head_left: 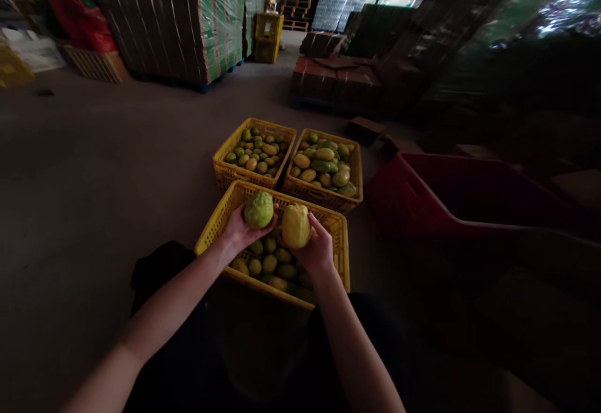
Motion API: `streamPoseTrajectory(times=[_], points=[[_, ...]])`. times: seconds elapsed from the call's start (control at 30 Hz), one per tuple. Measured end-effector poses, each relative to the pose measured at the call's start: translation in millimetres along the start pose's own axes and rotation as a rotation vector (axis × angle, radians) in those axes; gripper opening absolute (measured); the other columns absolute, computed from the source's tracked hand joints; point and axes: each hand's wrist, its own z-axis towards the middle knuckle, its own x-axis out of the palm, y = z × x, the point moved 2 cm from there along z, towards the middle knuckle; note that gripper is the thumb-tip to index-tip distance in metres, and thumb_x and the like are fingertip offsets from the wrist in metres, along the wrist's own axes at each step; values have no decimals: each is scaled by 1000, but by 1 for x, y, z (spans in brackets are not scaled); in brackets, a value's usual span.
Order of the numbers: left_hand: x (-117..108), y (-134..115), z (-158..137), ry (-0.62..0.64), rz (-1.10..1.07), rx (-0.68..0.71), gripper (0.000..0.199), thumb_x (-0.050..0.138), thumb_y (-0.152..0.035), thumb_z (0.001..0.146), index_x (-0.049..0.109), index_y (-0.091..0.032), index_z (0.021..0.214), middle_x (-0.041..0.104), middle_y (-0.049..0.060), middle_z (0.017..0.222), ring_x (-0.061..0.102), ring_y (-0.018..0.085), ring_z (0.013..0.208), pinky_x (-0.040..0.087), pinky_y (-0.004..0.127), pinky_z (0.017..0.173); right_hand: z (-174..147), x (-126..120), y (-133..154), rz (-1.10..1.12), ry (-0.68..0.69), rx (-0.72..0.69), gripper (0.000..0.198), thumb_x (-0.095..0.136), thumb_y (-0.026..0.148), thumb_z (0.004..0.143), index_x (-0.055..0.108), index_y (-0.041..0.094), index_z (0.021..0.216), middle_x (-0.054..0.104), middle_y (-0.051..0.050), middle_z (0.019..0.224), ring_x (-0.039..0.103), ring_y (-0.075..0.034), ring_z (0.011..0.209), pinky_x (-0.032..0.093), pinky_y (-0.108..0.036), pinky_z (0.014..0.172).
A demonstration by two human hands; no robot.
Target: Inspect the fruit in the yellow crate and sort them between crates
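Green fruit [258,210] is in the left hand [238,230], which is cupped under it with the fingers wrapped round, a few tips peeking out on the right side. Right hand [321,249] has a grip on a yellow fruit [296,226], thumb up along its side, other fingers mostly hidden so can't say exactly how they sit. The two fruits are side by side, close but with a gap between them, both held up over the front crate [344,238]. That one's yellow plastic, with a bunch of greenish fruit [269,264] in the bottom, pretty dim down there.

Just past it are two more yellow crates, a left one [244,178] and a right one [323,196], right next to each other and both loaded with mixed green and yellow fruit. Off to the right there's a big red bin [413,203], too dark inside to make anything out. Further back on the floor: a low stack of boxes [335,81], a tall wrapped stack [218,19] over on the left, and some wooden pallets [297,6] way at the back.
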Motion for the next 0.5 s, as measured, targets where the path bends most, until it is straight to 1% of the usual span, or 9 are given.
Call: streamPoseTrajectory(times=[0.1, 0.2, 0.27, 0.33, 0.4, 0.5], points=[[2, 1, -2, 44, 81, -13, 28, 42, -26, 89, 64, -13, 102, 72, 9, 86, 71, 21, 82, 58, 34, 75, -2, 0, 1, 17, -34, 3, 27, 62, 43, 76, 71, 20, 88, 75, -5, 74, 72, -26, 72, 60, -40, 64], [3, 1, -4, 95, 167, 12, 29, 47, -30, 86, 65, -13, 101, 73, 9, 86, 71, 22, 81, 58, 35, 74, -5, 2, 1, 26, -60, -17, 33, 61, 52, 75, 70, 21, 82, 73, -5, 68, 72, -27, 71, 60, -41, 65], [3, 2, -4, 107, 224, 73, 26, 52, -34, 84, 66, -15, 93, 73, 9, 84, 71, 24, 83, 58, 34, 71, -6, 3, -1, 26, -62, -46, 39, 61, 59, 73, 69, 20, 77, 72, -5, 66, 72, -27, 73, 59, -41, 67], [2, 4, -4, 105, 288, 164, 22, 55, -37, 82, 65, -18, 82, 72, 9, 81, 70, 25, 85, 57, 32, 70, -6, 4, -5, 19, -65, -96, 42, 61, 61, 72, 69, 20, 75, 71, -4, 65, 71, -27, 75, 58, -40, 70], [2, 6, -5, 132, 362, 263, 22, 57, -39, 80, 64, -19, 74, 71, 8, 79, 69, 24, 84, 56, 31, 69, -6, 4, -10, -14, -95, -208, 41, 62, 60, 71, 70, 20, 74, 70, -3, 66, 70, -25, 75, 57, -38, 73], [2, 10, -8, 204, 504, 406, 28, 61, -44, 77, 67, -17, 69, 69, 8, 75, 66, 20, 73, 52, 28, 66, -8, 4, -17, -155, -145, -466, 38, 62, 56, 72, 71, 19, 74, 71, -2, 72, 67, -21, 75, 53, -33, 75]])
